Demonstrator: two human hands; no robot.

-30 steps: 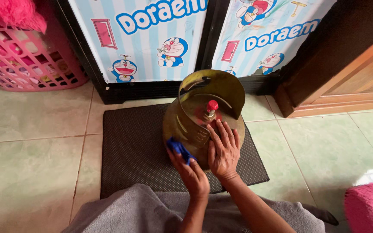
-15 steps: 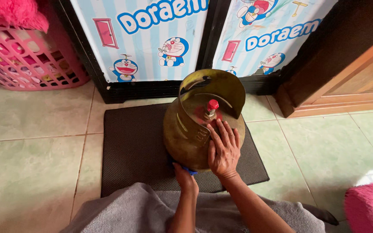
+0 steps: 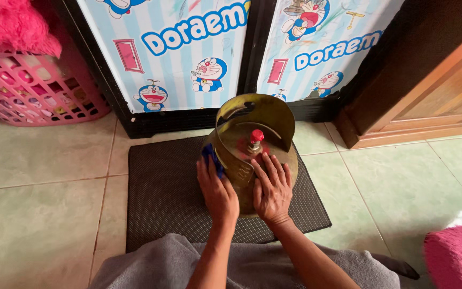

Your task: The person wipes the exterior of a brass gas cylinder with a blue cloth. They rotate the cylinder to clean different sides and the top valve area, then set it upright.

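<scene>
While the right hand (image 3: 272, 188) lies open on a green gas cylinder (image 3: 252, 150), the left hand (image 3: 217, 187) presses a blue cloth (image 3: 211, 156) against its side.

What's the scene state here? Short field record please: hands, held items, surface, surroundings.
left hand: pressing a blue cloth against the side of the gas cylinder
right hand: flat on the cylinder's top, fingers spread
cylinder: yellow-green, red valve cap, stands on dark mat
floor: pale green tiles
left rear: pink basket
behind: cartoon-printed cabinet doors

One gas cylinder (image 3: 252, 155), one dark mat (image 3: 167, 198), one pink basket (image 3: 38, 93), two hands.
</scene>
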